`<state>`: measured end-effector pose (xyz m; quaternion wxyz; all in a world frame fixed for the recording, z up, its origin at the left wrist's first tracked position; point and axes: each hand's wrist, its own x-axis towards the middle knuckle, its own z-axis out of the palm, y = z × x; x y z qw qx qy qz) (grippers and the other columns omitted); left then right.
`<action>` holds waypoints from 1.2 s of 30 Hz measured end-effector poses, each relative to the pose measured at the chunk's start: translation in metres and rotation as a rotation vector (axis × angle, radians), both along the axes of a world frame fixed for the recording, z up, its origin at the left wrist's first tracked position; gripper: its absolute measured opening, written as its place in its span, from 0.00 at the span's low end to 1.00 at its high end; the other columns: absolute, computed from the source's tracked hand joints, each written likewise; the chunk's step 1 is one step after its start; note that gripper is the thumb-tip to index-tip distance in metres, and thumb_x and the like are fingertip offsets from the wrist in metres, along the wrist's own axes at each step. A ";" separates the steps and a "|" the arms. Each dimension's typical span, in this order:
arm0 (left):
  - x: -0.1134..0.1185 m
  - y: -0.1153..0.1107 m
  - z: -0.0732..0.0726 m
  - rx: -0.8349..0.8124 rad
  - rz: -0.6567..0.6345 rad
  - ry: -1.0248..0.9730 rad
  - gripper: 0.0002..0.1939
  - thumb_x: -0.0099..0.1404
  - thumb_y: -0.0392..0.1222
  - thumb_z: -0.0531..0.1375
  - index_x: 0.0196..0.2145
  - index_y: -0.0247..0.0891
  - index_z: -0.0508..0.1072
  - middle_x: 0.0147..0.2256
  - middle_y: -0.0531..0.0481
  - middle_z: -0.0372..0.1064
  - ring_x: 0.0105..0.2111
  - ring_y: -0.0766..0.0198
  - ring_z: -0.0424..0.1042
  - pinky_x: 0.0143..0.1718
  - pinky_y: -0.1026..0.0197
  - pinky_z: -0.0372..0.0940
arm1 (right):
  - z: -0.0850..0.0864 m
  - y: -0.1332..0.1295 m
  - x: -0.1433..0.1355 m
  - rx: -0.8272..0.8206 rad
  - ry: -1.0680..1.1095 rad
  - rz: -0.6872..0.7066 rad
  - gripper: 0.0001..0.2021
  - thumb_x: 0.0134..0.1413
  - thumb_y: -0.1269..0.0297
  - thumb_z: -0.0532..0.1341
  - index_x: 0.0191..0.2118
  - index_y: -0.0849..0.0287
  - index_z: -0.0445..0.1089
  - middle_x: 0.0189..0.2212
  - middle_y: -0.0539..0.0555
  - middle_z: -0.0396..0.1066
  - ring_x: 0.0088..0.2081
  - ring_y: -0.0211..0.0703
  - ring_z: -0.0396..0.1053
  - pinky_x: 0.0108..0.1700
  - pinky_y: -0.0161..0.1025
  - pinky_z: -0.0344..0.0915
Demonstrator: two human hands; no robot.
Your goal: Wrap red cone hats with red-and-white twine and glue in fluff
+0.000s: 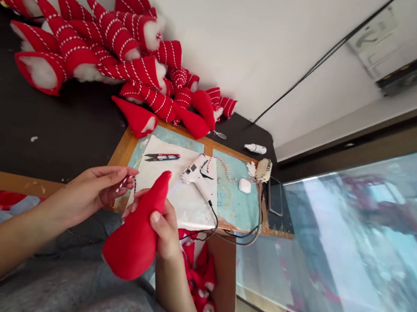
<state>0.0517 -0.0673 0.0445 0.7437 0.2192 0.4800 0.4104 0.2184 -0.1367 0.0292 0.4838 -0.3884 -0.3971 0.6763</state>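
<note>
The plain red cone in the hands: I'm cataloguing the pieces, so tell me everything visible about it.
The plain red cone looks like soft felt, stuffed, without the white striping. Its rounded tip points up and away, its wide end toward the lap. The right hand grips its middle; the left hand pinches red-white twine just left of the tip.

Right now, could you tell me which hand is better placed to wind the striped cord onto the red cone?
Probably the left hand: it pinches the striped cord beside the tip, while the right hand grips the red cone.

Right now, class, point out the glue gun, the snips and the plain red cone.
glue gun (198, 174), head view, white body.
snips (162, 157), head view, handle middle.
plain red cone (137, 235), head view, felt side.
</note>
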 end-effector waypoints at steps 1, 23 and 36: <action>-0.002 0.004 -0.004 0.030 -0.006 0.022 0.30 0.24 0.55 0.86 0.29 0.45 0.88 0.28 0.49 0.83 0.28 0.67 0.79 0.27 0.73 0.73 | -0.001 0.002 0.002 -0.007 0.009 -0.031 0.35 0.47 0.30 0.69 0.52 0.50 0.70 0.36 0.54 0.76 0.39 0.56 0.79 0.43 0.51 0.78; -0.023 0.024 -0.028 0.463 0.054 0.318 0.16 0.52 0.51 0.79 0.37 0.44 0.87 0.29 0.51 0.80 0.29 0.63 0.77 0.32 0.64 0.73 | -0.006 0.019 0.002 0.066 -0.442 -0.192 0.24 0.64 0.36 0.65 0.51 0.52 0.73 0.40 0.52 0.76 0.39 0.46 0.72 0.43 0.42 0.72; -0.018 0.017 -0.001 0.655 -0.030 0.376 0.08 0.61 0.49 0.76 0.35 0.46 0.84 0.33 0.53 0.81 0.31 0.63 0.78 0.33 0.66 0.75 | 0.023 0.008 -0.004 0.219 -0.669 -0.237 0.19 0.63 0.47 0.67 0.52 0.53 0.73 0.45 0.54 0.80 0.43 0.50 0.75 0.47 0.45 0.70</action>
